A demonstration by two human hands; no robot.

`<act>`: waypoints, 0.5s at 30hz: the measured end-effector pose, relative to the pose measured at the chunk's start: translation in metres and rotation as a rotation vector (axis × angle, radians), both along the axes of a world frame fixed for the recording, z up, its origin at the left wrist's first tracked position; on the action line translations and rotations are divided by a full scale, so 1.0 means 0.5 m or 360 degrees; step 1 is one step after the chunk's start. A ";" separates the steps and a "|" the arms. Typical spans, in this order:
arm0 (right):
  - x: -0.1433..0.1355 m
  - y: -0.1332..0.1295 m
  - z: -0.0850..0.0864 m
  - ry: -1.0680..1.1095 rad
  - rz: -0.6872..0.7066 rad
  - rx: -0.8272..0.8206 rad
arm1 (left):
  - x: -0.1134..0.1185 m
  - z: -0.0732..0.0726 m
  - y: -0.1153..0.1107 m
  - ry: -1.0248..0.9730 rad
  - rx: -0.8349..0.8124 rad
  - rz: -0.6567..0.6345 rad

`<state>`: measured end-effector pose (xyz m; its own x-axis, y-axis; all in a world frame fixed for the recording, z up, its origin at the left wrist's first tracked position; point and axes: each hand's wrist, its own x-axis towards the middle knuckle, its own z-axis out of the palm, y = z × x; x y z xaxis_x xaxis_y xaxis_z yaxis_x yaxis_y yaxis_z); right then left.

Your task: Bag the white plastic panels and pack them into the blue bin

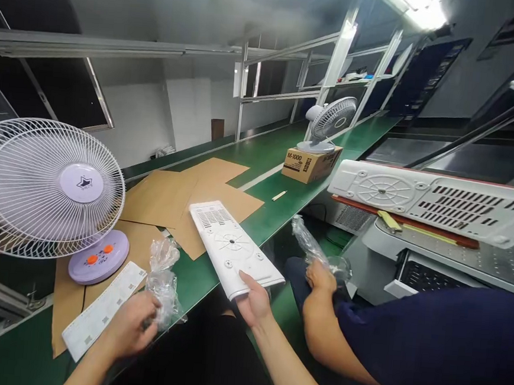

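My right hand [254,299] grips the near end of a white vented plastic panel [244,248], thumb on top. The panel has slots at its far end and a round web pattern in the middle. It tilts over the bench edge. My left hand [135,322] has curled fingers against a crumpled clear plastic bag [165,277] on the green bench. Beside that hand lies a white strip of printed labels [105,308]. Behind it stands a lilac fan [48,188] with orange knobs on its base.
Flat cardboard sheets [163,197] cover part of the green bench [268,158]. Farther along, a grey fan [331,124] stands on a carton [308,164]. At right, a co-worker's hand [321,277] holds clear plastic. Another vented panel [438,201] lies on a grey machine [461,250].
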<state>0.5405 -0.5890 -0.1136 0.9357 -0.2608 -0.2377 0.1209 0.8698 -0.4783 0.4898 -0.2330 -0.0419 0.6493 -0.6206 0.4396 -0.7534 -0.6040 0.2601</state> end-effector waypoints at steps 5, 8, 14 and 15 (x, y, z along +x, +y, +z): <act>-0.007 0.015 -0.015 0.0122 -0.0015 -0.0006 | -0.024 -0.045 -0.016 0.0706 0.0100 0.0293; -0.007 0.018 -0.019 0.0089 0.0041 0.0038 | -0.004 -0.054 -0.025 0.0881 -0.0036 0.0685; -0.007 0.021 -0.009 0.0085 0.0033 0.0131 | 0.018 -0.063 -0.042 0.1078 0.0385 0.1120; -0.008 0.022 -0.007 0.0083 0.0032 0.0151 | 0.018 -0.068 -0.039 0.1093 0.0444 0.1093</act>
<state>0.5363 -0.5782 -0.1173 0.9262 -0.2162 -0.3089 0.0803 0.9136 -0.3986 0.4989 -0.2525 -0.0759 0.9627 -0.0407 -0.2676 0.0402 -0.9561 0.2903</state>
